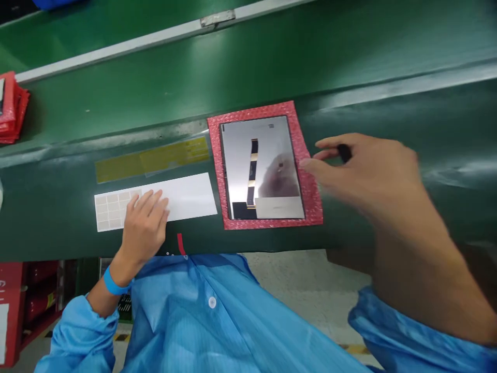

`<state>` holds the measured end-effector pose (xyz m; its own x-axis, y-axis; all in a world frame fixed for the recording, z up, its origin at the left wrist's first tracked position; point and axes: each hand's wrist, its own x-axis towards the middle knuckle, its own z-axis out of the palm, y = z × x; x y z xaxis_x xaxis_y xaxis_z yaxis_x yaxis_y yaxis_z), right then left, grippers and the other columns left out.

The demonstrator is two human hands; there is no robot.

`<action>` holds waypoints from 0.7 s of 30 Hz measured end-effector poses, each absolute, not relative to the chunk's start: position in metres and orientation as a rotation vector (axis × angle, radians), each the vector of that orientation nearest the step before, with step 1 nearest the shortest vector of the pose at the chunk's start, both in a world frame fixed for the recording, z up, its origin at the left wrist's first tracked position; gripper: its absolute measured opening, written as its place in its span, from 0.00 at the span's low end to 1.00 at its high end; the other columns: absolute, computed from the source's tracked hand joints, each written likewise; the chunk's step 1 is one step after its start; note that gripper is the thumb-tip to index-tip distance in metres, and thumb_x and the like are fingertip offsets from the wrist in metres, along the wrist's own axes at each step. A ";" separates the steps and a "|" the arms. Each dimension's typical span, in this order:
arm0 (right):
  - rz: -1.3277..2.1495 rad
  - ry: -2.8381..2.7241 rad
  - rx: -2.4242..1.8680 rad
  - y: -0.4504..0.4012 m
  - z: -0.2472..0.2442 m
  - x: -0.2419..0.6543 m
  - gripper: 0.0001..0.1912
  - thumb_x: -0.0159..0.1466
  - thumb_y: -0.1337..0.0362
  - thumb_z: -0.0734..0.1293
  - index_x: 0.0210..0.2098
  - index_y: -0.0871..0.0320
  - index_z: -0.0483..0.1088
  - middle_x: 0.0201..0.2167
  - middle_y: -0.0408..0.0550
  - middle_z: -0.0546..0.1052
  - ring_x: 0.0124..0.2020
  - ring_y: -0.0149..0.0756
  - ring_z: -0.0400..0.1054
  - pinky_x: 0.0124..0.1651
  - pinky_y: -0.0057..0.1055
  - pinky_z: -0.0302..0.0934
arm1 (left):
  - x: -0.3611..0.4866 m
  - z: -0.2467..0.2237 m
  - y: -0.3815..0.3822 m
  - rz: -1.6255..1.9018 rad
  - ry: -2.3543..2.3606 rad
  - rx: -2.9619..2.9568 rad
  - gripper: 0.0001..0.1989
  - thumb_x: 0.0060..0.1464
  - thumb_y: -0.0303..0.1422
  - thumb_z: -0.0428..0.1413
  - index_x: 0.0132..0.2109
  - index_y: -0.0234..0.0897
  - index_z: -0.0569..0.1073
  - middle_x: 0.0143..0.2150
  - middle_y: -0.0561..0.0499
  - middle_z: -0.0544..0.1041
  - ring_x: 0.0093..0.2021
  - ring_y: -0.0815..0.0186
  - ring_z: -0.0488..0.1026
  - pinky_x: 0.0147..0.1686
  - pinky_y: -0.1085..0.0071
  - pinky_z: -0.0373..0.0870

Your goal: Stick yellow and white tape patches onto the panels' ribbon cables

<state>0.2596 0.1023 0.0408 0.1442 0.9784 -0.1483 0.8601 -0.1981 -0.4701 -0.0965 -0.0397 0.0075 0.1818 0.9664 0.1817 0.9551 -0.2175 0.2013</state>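
Observation:
My left hand (145, 223) lies with its fingers stretched flat on a white label sheet (190, 197), partly over its grid of pale labels at the left end. To the right, a display panel (236, 155) with a silvery back and a dark flex cable (252, 168) lies on a red bubble-wrap pouch (312, 207). My right hand (365, 166) hovers at the pouch's right edge, thumb and forefinger apart. A small black object (344, 153) is tucked in its curled fingers; its kind is unclear. The panel mirrors a dark reflection.
Above the label sheet lies a strip of yellow translucent film (155, 159). Red bubble-wrap pouches (13, 111) are stacked at the far left. A red tape piece (180, 243) sticks near the front edge. A metal rail (116, 49) runs along the back of the green bench (174, 83).

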 end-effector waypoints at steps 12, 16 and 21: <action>0.279 -2.809 -1.470 0.127 0.014 0.082 0.18 0.79 0.53 0.62 0.57 0.59 0.72 0.58 0.58 0.75 0.43 0.51 0.75 0.34 0.37 0.53 | -0.237 0.028 0.076 0.112 2.269 1.827 0.23 0.61 0.39 0.65 0.61 0.40 0.73 0.45 0.44 0.78 0.52 0.47 0.74 0.58 0.48 0.71; 0.230 -2.775 -1.525 0.118 0.007 0.065 0.22 0.80 0.49 0.58 0.59 0.58 0.71 0.62 0.59 0.73 0.42 0.51 0.75 0.32 0.37 0.50 | -0.261 0.026 0.066 0.146 2.317 1.781 0.17 0.57 0.39 0.68 0.51 0.42 0.76 0.46 0.44 0.75 0.54 0.46 0.70 0.61 0.46 0.66; 0.214 -2.763 -1.535 0.117 0.005 0.050 0.25 0.79 0.45 0.60 0.60 0.58 0.71 0.61 0.61 0.73 0.42 0.55 0.76 0.35 0.40 0.55 | -0.290 0.024 0.043 0.214 2.391 1.744 0.22 0.59 0.41 0.66 0.58 0.43 0.74 0.61 0.40 0.69 0.63 0.43 0.65 0.63 0.47 0.64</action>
<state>0.0502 0.1166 0.0050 -0.5301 0.8433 -0.0885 0.8469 0.5213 -0.1050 -0.2903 0.0430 0.0237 -0.2988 0.9527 -0.0557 0.9276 0.3037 0.2175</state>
